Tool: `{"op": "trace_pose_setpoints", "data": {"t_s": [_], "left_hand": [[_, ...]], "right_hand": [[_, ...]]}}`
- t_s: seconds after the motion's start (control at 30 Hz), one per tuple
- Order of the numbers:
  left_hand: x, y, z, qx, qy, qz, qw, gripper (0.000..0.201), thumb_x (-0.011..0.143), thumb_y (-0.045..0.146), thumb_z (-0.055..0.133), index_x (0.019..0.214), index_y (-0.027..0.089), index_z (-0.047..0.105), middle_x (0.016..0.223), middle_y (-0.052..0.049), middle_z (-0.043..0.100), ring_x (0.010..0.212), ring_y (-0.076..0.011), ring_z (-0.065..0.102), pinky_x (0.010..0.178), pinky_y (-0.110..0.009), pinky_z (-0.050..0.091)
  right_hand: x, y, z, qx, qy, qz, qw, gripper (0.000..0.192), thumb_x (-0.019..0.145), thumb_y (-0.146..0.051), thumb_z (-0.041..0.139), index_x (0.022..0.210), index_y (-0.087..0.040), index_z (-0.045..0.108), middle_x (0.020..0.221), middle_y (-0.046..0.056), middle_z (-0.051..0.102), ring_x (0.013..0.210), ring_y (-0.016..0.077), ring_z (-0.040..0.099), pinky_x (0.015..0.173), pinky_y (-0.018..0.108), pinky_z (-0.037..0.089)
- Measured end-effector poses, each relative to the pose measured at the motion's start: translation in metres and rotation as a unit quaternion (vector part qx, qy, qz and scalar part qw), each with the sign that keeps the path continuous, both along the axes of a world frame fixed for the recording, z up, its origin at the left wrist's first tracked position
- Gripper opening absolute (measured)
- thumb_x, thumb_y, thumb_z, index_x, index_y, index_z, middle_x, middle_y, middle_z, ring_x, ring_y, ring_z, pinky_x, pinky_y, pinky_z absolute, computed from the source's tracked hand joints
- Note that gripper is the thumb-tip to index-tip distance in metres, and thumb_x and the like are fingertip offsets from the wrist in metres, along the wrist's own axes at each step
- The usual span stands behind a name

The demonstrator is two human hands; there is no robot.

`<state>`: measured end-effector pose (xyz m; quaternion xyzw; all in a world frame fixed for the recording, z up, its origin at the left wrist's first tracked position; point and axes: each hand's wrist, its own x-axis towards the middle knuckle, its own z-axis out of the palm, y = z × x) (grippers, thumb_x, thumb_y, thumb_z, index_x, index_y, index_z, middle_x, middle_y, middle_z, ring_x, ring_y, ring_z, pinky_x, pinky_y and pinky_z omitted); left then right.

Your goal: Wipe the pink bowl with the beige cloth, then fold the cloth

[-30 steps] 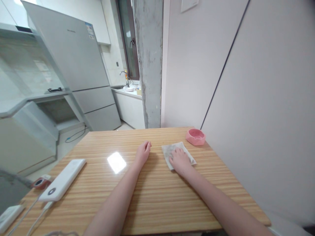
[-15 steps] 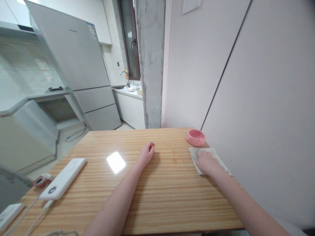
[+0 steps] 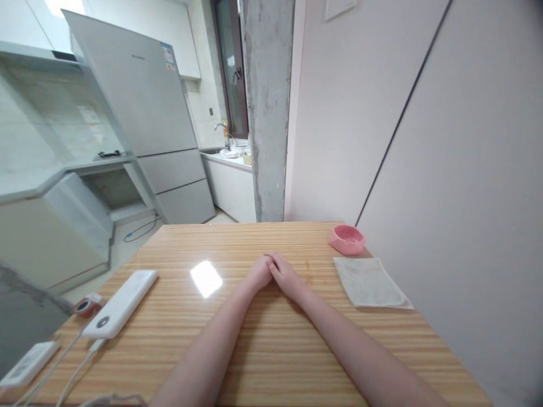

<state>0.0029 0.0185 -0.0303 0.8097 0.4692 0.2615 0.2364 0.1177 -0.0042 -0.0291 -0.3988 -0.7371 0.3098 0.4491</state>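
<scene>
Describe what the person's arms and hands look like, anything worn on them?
Both forearms are bare up to the bottom picture edge: no sleeves, gloves, watch or bracelet show. The left hand and right hand carry no visible rings or markings. Fingernails are too small to judge.

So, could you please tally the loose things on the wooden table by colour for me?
White: 3, namely power bank, flat device and cloth
Pink: 1, dish
Red: 1, small round thing
Total: 5
</scene>
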Motion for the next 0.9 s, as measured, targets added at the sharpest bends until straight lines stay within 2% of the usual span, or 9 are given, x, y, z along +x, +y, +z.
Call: {"op": "trace_pose_setpoints", "data": {"t_s": [0.17, 0.3, 0.47, 0.9], "left_hand": [[0.002, -0.003, 0.001, -0.014, 0.104, -0.001, 0.994, 0.028, 0.082, 0.008, 0.043, 0.097, 0.008, 0.067, 0.103, -0.015, 0.069, 0.093, -0.0209, 0.063, 0.089, -0.034, 0.048], [0.003, -0.005, 0.008, -0.014, 0.145, 0.001, 0.989, 0.031, 0.084, 0.009, 0.042, 0.103, 0.008, 0.066, 0.108, -0.016, 0.067, 0.099, -0.0215, 0.062, 0.092, -0.035, 0.047], [0.004, -0.008, 0.011, -0.011, 0.161, 0.004, 0.987, 0.031, 0.084, 0.009, 0.042, 0.104, 0.009, 0.066, 0.108, -0.014, 0.068, 0.099, -0.0206, 0.062, 0.092, -0.032, 0.047], [0.004, -0.005, 0.006, 0.007, 0.159, 0.007, 0.987, 0.029, 0.083, 0.006, 0.044, 0.1, 0.009, 0.068, 0.102, -0.014, 0.07, 0.092, -0.0188, 0.064, 0.089, -0.031, 0.049]], "right_hand": [[0.007, -0.004, -0.003, -0.009, -0.004, 0.001, 1.0, 0.032, 0.091, -0.036, 0.039, 0.111, -0.02, 0.059, 0.111, 0.009, 0.063, 0.109, 0.0203, 0.056, 0.1, 0.04, 0.041], [0.006, -0.004, 0.0, 0.001, -0.019, -0.002, 1.0, 0.032, 0.091, -0.035, 0.039, 0.111, -0.018, 0.058, 0.111, 0.01, 0.062, 0.109, 0.0206, 0.055, 0.099, 0.04, 0.041], [0.006, -0.005, -0.001, 0.002, -0.024, -0.003, 1.0, 0.03, 0.092, -0.034, 0.039, 0.111, -0.02, 0.058, 0.111, 0.009, 0.062, 0.109, 0.0201, 0.055, 0.099, 0.039, 0.042], [0.006, -0.002, -0.007, 0.006, -0.023, 0.001, 1.0, 0.032, 0.093, -0.036, 0.038, 0.113, -0.02, 0.057, 0.113, 0.01, 0.061, 0.11, 0.0198, 0.054, 0.1, 0.039, 0.041]]}}
